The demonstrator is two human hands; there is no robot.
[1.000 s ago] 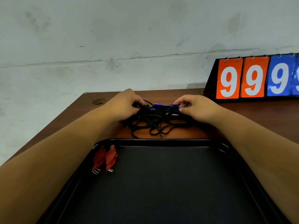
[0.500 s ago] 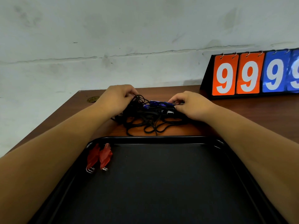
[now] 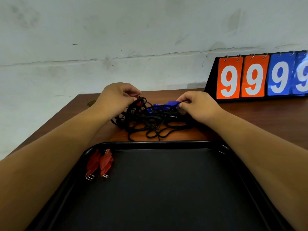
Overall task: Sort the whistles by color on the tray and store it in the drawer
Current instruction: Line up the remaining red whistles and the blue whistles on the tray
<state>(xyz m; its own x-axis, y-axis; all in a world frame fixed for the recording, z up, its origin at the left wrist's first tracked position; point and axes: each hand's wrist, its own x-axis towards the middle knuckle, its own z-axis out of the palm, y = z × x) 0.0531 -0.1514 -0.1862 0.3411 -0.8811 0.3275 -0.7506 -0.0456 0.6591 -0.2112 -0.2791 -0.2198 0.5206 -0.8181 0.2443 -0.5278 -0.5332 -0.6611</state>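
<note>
A tangle of black lanyard cords (image 3: 150,124) with whistles lies on the wooden table (image 3: 266,117) just beyond a black tray (image 3: 158,145). My left hand (image 3: 116,95) pinches a red whistle (image 3: 139,101) at the tangle's left end. At its right end my right hand (image 3: 198,105) pinches a blue whistle (image 3: 171,103); more blue whistles (image 3: 156,108) sit among the cords. Two red whistles (image 3: 100,162) with metal rings lie side by side in the tray's far left corner.
A flip scoreboard (image 3: 260,77) with orange and blue 9 cards stands at the back right against the white wall. The table's left edge runs diagonally beside my left forearm. The tray spans the near half of the table.
Both hands have stayed at the tangle. My left hand has lifted slightly and a red whistle now shows at its fingertips; the right hand has raised a blue whistle from the cords.
</note>
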